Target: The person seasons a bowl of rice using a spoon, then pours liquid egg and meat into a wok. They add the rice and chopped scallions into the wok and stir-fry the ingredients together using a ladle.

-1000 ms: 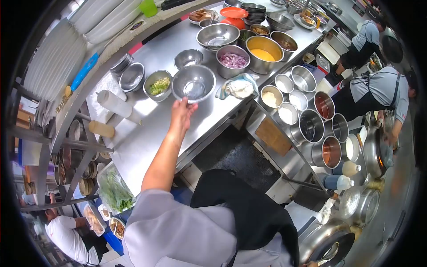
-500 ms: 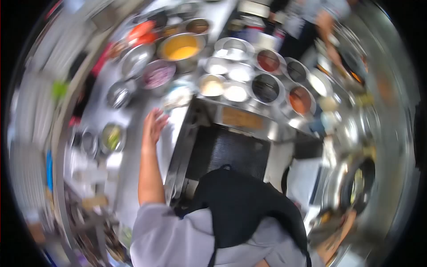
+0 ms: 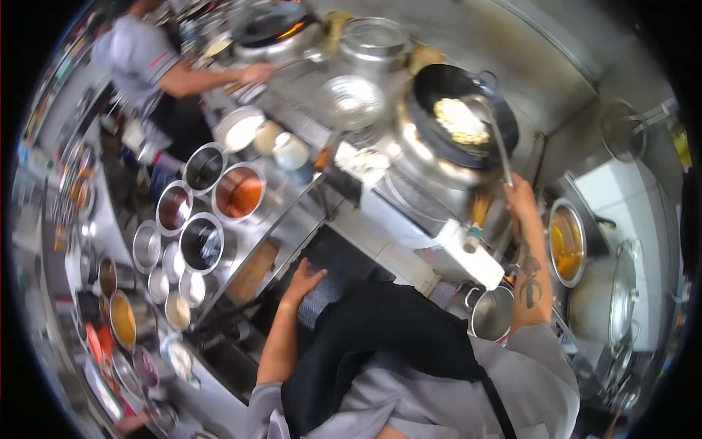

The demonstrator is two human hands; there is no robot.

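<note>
My right hand point(image 3: 521, 196) is wrapped round the long handle of a metal ladle point(image 3: 499, 143). The ladle's head rests in a black wok point(image 3: 431, 84), against pale yellow and white food point(image 3: 461, 123) that looks like egg. The wok sits on a round metal stove ring point(image 3: 420, 139). Away from the stove, my left hand point(image 3: 303, 282) hangs in the air over the dark floor mat point(image 3: 325, 256), thumb and fingers apart, with nothing in it.
Several metal pots, one with red sauce point(image 3: 240, 194), stand on a steel counter at left. A co-worker's hand point(image 3: 256, 74) grips a handle near another wok point(image 3: 267, 25). A metal strainer point(image 3: 351, 101) lies between the stoves. A pot of yellow liquid point(image 3: 567, 245) is at right.
My view has swung right from the prep counter to the stove. My left hand has left the counter side and is now above the floor mat. The wok now shows clearly.
</note>
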